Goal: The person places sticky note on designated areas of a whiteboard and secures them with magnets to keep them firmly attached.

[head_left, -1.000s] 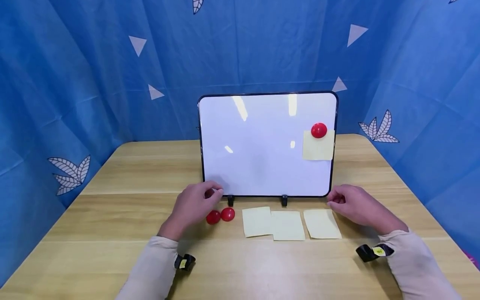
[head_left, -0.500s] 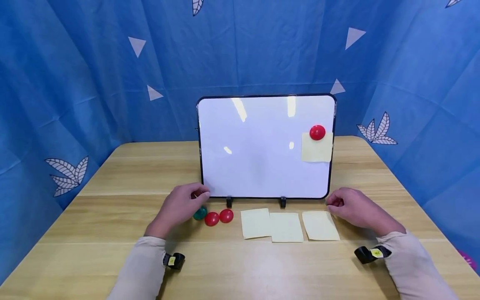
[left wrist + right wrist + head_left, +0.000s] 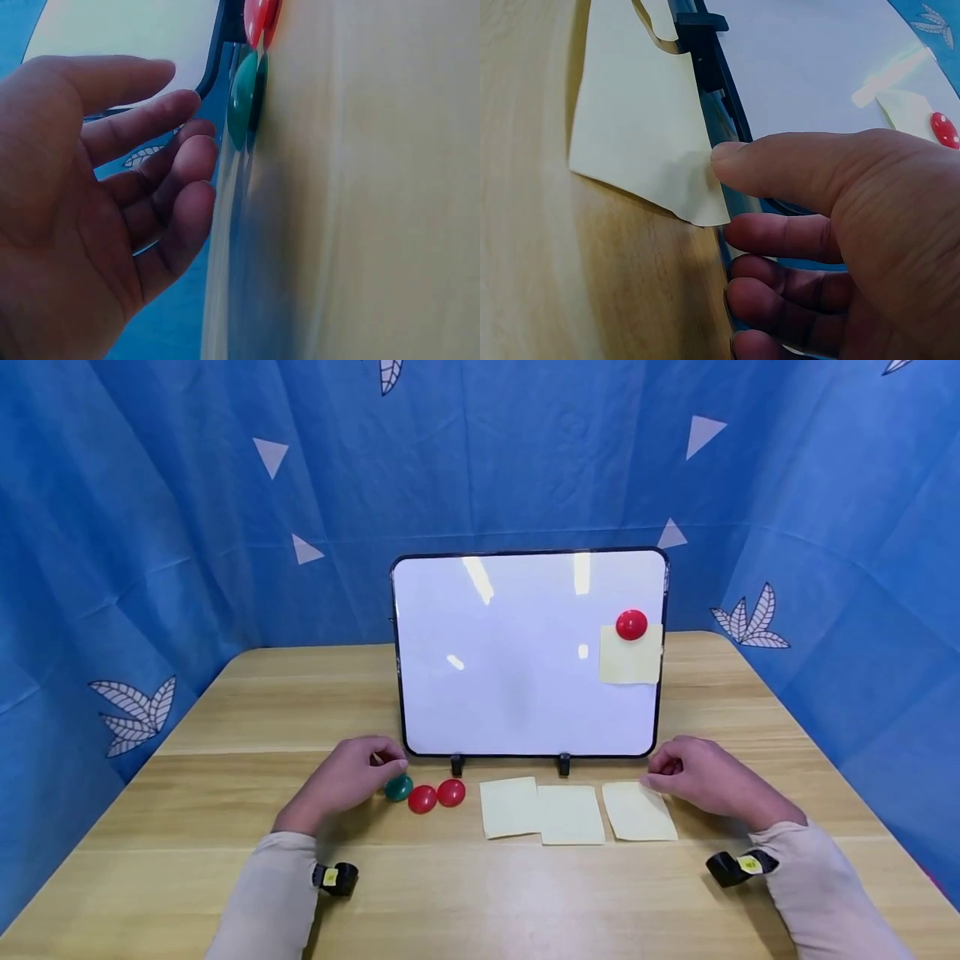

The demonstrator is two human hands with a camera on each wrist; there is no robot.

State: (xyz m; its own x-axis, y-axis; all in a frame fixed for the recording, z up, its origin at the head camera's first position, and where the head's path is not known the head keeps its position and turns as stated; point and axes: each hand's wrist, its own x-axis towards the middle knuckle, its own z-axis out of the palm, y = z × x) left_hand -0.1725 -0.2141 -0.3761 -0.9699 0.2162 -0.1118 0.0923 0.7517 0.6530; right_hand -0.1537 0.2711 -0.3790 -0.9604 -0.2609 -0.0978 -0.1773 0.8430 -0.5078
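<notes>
My left hand (image 3: 348,777) hovers beside a green round magnet (image 3: 398,787) on the table, with thumb and fingers loosely bent and apart in the left wrist view. Two red magnets (image 3: 422,799) lie in a row to the right of the green one. My right hand (image 3: 701,775) is at the back right corner of the rightmost pale yellow sticky note (image 3: 639,812). In the right wrist view its thumb overlaps the edge of that note, and a gap shows between thumb and fingers. Two more notes (image 3: 572,816) lie to the left, their edges meeting.
A whiteboard (image 3: 517,660) with a black frame stands on small black feet (image 3: 564,765) behind the notes. One sticky note (image 3: 630,658) hangs at its right side under a red magnet (image 3: 632,624). Blue curtain (image 3: 480,460) surrounds the wooden table (image 3: 480,893).
My left hand has moved left and lower, away from the whiteboard's corner, uncovering the green magnet. My right hand has shifted slightly toward the corner of the rightmost note.
</notes>
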